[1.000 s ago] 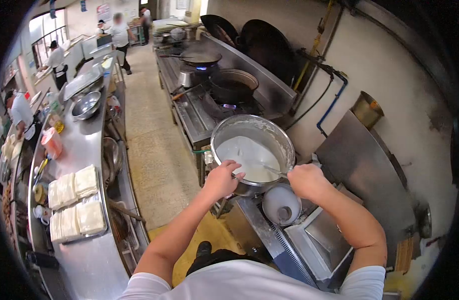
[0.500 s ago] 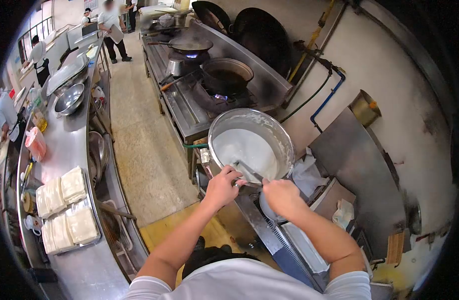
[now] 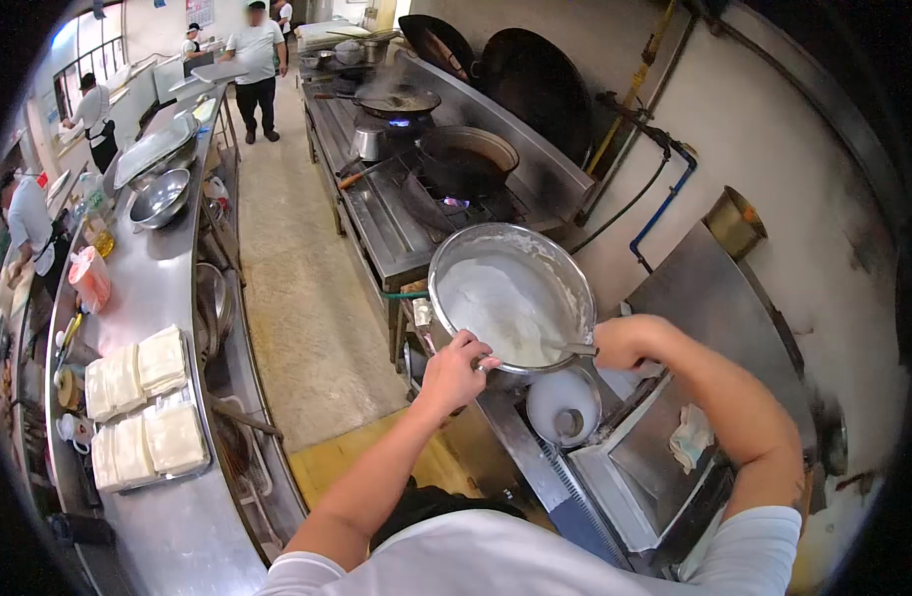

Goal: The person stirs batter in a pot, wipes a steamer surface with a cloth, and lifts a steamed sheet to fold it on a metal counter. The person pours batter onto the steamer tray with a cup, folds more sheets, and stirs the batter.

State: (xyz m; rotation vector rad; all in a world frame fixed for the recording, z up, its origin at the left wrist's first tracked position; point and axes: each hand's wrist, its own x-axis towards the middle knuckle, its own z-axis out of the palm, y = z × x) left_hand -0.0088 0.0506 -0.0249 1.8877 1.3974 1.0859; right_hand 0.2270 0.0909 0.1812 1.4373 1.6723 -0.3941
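A large metal bowl (image 3: 583, 288) of white liquid (image 3: 495, 298) stands at the near end of the stove, tilted a little toward me. My left hand (image 3: 458, 372) is closed on its near rim. My right hand (image 3: 630, 343) is wrapped round the handle of a spatula (image 3: 575, 349), at the bowl's right edge. The spatula's head is partly covered by the liquid, so its full shape is hidden. Below the rim sits a smaller bowl (image 3: 597, 412) with whitish content and a round grey thing in it.
Beyond the bowl, a dark wok (image 3: 468, 164) and a frying pan (image 3: 396, 101) sit over lit burners. To the left, a steel counter (image 3: 153, 293) carries stacked white sheets (image 3: 163, 363), a metal bowl (image 3: 161, 199) and a red-and-white container (image 3: 89, 278). Several people stand further back.
My right hand has moved right with the spatula, from the near rim to the right edge. The smaller bowl below has come into fuller view. My left hand stays on the rim.
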